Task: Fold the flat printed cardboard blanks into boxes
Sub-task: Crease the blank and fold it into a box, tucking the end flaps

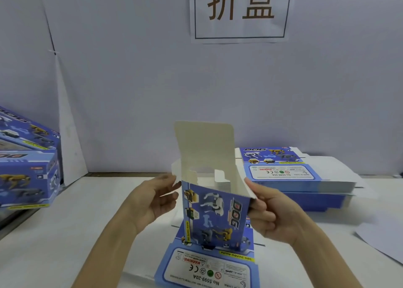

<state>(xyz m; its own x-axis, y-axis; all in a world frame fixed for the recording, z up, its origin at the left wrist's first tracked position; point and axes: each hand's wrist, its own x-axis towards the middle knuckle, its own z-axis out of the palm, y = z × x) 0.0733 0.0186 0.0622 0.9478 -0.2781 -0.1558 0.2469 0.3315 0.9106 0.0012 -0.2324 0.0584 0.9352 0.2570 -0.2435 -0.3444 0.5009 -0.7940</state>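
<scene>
A blue printed box (214, 213) with dog pictures stands upright in front of me, squared up, its white lid flap (205, 143) raised at the back and its top open. My left hand (152, 197) is at the box's left edge, fingers loosely spread and touching the upper left corner. My right hand (269, 211) pinches the upper right corner, thumb over the rim. Beneath the box lies a flat printed blank (209, 270) on the white table.
A stack of flat blanks (294, 174) lies at the back right. Finished blue boxes (26, 163) are piled at the left edge. A white sheet (381, 237) lies at the right. A white wall with a paper sign (239, 10) stands close behind.
</scene>
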